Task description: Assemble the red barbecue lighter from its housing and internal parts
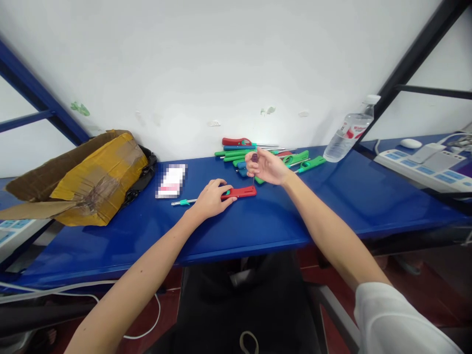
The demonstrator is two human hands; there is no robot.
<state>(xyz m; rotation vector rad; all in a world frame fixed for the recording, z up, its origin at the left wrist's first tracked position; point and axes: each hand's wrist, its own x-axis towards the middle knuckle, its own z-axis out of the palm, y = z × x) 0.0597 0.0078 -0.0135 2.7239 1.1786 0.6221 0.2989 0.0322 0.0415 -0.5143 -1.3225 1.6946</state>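
A red long-nosed lighter (244, 191) lies flat on the blue table, its metal tube pointing left. My left hand (213, 199) is closed over its middle and presses it to the tabletop. A small screwdriver (254, 158) with a dark handle stands upright in my right hand (268, 167), the fingers closed round the handle. Its thin shaft reaches down to the right end of the red lighter; whether the tip sits in a screw is too small to tell. Behind my right hand lies a pile of green, blue and red lighters (232, 153), partly hidden by the hand.
An open cardboard box (103, 177) wrapped in yellow tape stands at the left beside black plastic. A blurred white packet (171, 181) lies near it. At the back right, a water bottle (348, 132) stands by the frame. A white power strip (424, 167) is farther right.
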